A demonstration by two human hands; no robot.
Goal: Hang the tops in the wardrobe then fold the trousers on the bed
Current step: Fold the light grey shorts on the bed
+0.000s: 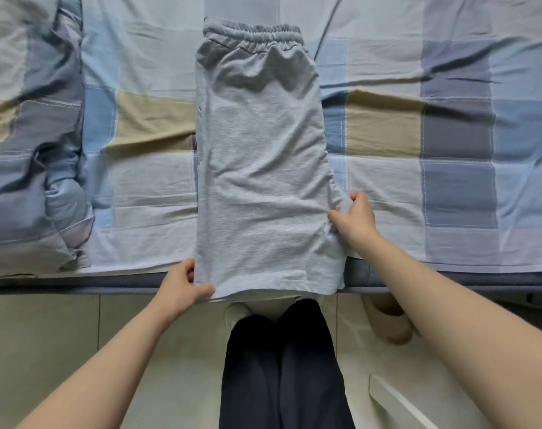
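Both hands gripping grey trousers (260, 168): left hand (180, 286) at hem, right hand (355, 219) at side.

- Single head-worn view, looking steeply down and forward over the bed (387, 181) edge
- Close in, both forearms reaching from the lower frame; tiled floor (62, 335) below

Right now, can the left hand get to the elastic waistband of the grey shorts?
Probably yes. The left hand pinches the near hem corner, and the waistband lies at the far end of the grey shorts with nothing between, though it would have to let go and stretch forward.
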